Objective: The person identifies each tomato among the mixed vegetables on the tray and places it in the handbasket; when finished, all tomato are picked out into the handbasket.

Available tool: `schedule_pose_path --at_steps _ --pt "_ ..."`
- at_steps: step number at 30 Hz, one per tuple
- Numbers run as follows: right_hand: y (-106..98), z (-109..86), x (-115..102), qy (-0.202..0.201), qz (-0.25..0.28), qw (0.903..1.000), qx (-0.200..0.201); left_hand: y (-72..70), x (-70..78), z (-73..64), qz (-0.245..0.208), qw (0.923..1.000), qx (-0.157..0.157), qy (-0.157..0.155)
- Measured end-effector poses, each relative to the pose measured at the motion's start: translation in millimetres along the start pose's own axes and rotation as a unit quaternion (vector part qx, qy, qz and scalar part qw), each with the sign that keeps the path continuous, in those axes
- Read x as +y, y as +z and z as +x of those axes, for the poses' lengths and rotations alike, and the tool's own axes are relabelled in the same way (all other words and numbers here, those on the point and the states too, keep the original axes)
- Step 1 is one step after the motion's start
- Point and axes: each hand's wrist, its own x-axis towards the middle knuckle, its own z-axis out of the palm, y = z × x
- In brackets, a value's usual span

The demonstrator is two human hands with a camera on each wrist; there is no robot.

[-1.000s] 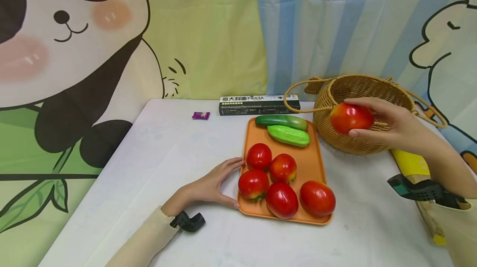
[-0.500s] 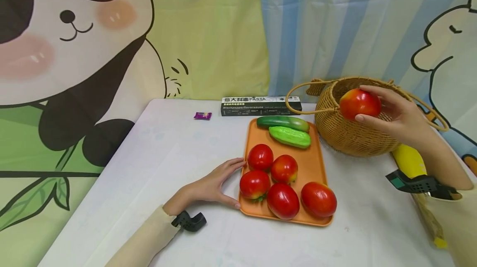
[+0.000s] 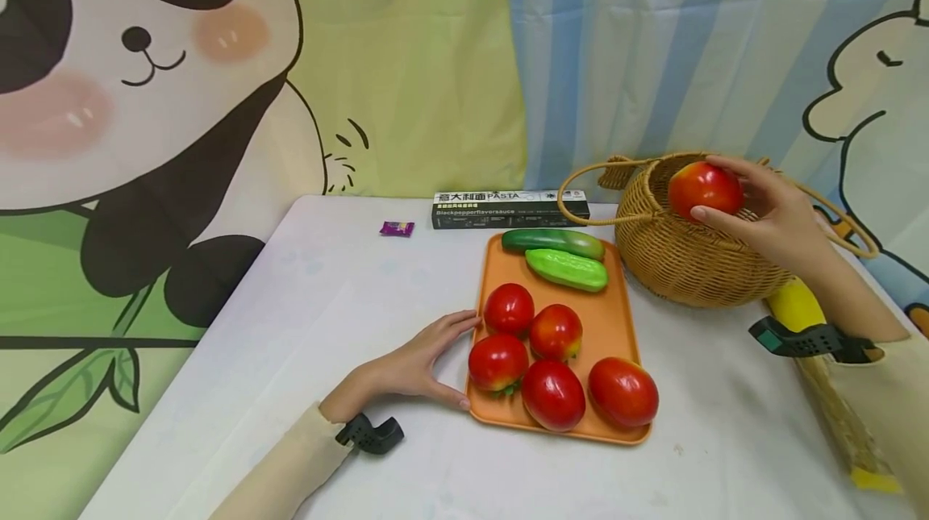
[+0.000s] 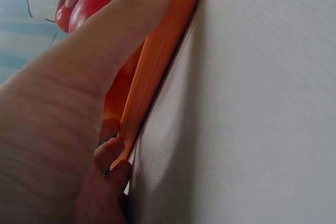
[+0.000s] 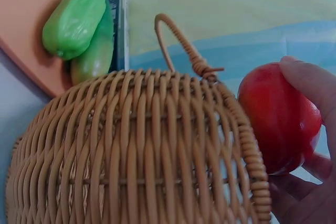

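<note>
Here, red tomato (image 3: 702,191), gripped in right hand (image 3: 782,223).

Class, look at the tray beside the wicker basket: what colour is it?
The tray is plain orange, seen best in the head view.

Counter (image 3: 312,286): white top with faint pale patches to the left of the orange tray (image 3: 606,326) and a small dull mark just off its near right corner.
Orange tray: flat on the counter, rounded corners, low raised rim.
Wicker basket (image 3: 697,266): just beside the tray's far right corner; one handle loop reaches out beyond the tray's far edge.
Pasta box (image 3: 501,215): black and white, lying lengthwise just behind the tray.
Purple packet (image 3: 397,228): small, beyond the tray's far left corner, apart from it.
Yellow-ended package (image 3: 835,407): well right of the tray, partly hidden.
</note>
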Motion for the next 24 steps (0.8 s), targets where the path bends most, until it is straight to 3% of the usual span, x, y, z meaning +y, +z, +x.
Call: schedule_pose_path --at_steps 15,24 --pt "-3 9.1 22 0.066 -0.019 0.9968 -0.041 1.2 -0.2 -0.5 0.002 1.0 0.0 -0.003" --pt "-5 15.7 27 0.108 -0.04 0.9878 -0.105 0.6 0.3 -0.2 0.004 1.0 0.002 0.0"
